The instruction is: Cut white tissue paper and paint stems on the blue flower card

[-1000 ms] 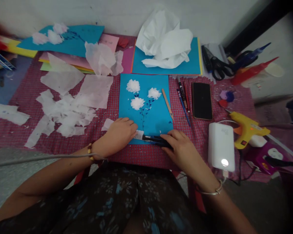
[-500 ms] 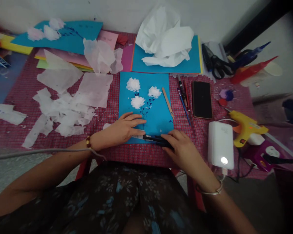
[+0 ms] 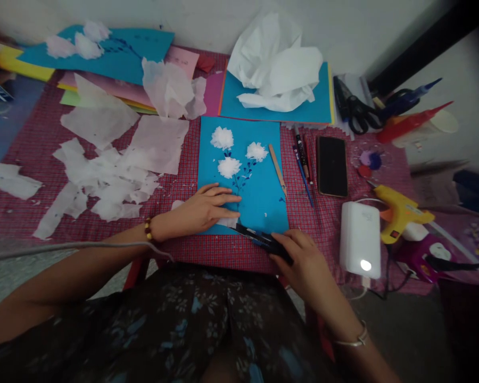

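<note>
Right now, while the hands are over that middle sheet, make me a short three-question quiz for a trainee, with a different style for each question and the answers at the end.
1. Count: how many white flowers are on the middle blue sheet?
2. True or false: the dark phone lies to the right of the wooden stick.
3. Multiple choice: which hand has the dark tool in its grip? a) left b) right c) neither

Key:
1. Three.
2. True.
3. b, the right hand.
</note>
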A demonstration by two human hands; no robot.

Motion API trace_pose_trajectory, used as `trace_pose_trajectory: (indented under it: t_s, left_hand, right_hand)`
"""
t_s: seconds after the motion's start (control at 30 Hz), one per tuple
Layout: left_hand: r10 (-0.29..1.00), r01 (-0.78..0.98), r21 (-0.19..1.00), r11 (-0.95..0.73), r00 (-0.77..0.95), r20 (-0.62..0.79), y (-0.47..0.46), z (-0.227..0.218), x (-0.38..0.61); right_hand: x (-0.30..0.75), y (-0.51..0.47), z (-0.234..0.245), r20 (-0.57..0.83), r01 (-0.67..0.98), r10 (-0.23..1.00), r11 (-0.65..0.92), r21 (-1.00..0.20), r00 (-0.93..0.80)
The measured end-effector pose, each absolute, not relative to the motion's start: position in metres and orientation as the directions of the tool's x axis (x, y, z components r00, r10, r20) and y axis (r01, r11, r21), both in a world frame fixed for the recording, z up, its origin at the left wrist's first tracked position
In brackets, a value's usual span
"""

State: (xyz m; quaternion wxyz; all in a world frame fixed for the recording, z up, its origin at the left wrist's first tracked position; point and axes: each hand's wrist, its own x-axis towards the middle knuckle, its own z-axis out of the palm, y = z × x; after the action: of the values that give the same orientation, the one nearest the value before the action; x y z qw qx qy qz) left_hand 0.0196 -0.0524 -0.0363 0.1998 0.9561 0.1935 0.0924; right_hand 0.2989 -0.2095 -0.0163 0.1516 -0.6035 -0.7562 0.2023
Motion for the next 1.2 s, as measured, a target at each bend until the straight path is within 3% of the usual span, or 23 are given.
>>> trace_pose_trajectory:
  t_s: [0.17,0.3,0.87,1.2]
  left_hand:
    - [0.488,0.361,0.612,-0.704,0.872,0.046,-0.039,-0.033,0.021]
    - [0.495,0.337,0.669,-0.662,0.867,0.053,-0.037,-0.030,0.020]
    - [0.536,0.335,0.678,-0.655,0.837,0.104,-0.039,-0.040,0.022]
    - [0.586,0.371,0.693,-0.618,0.805,0.092,-0.040,-0.040,0.028]
  right_hand:
    - [0.298,-0.205,-0.017,0.003,0.851,0.977,0.189,-0.491,-0.215]
    - [0.298,-0.203,-0.016,0.013,0.855,0.977,0.192,-0.482,-0.212]
    - [0.298,-0.181,-0.015,-0.003,0.860,0.949,0.283,-0.424,-0.314]
    - [0.289,-0.173,-0.012,0.005,0.841,0.941,0.305,-0.447,-0.339]
